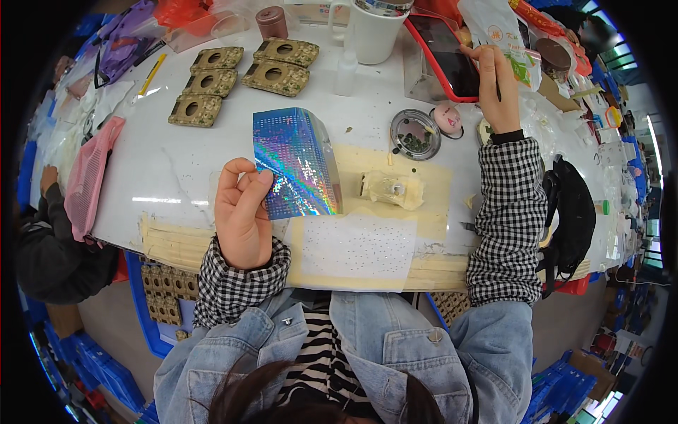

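My left hand (244, 212) pinches the lower left edge of a blue holographic sticker sheet (293, 166), which is held up over the table and has rows of small marks. My right hand (498, 88) is at the right edge of a red-cased phone (445, 56), index fingertip by its screen. A thin dark tool (498, 92) shows between the curled fingers; its kind is unclear. Between my arms, a cream taped block (392, 189) with a small knob sits on tape. Nearer me lies a white sheet (353, 247) scattered with tiny dots.
Several camouflage-patterned parts (275, 74) with round holes lie at the back left. A round clear dish (415, 134) holds dark bits beside a pink round item (447, 119). A white mug (371, 35) and a small clear bottle (345, 73) stand behind. Another person's dark sleeve (53, 212) is far left.
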The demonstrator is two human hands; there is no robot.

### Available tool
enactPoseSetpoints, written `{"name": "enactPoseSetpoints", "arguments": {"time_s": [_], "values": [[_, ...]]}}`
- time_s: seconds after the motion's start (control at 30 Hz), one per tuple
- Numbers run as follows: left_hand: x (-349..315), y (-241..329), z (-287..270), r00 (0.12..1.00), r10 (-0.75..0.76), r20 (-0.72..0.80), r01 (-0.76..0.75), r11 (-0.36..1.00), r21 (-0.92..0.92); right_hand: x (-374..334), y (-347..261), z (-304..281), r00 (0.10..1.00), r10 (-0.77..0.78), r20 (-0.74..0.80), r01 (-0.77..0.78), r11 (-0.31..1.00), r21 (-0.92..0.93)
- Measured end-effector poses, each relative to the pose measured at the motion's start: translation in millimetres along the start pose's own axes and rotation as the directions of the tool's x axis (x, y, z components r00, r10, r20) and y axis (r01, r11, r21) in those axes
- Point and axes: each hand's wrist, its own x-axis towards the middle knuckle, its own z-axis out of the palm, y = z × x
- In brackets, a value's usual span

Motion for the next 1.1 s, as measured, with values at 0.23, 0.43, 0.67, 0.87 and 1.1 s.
{"name": "enactPoseSetpoints", "arguments": {"time_s": [0.23,0.43,0.67,0.87,1.1], "values": [[0,-1,1,1.0,-0.001,-0.003,0.001,1.0,0.002,13,-19,-26,0.973,-0.129,-0.191,0.153,0.981,0.117],[2,-5,0,1.0,0.001,0.006,-0.001,1.0,0.027,26,-91,-65,0.973,-0.005,-0.229,0.013,0.999,0.034],[-18,17,-9,0.992,-0.047,0.117,0.044,0.999,0.028,4,-153,-111,0.956,-0.275,0.1,0.264,0.959,0.103],[-43,25,-13,0.979,-0.069,0.19,0.055,0.996,0.077,-97,-221,-91,0.916,-0.326,0.235,0.278,0.936,0.216],[-55,24,-23,0.977,-0.153,0.146,0.128,0.978,0.165,-147,-250,-3,0.937,-0.06,0.345,-0.09,0.911,0.402]]}}
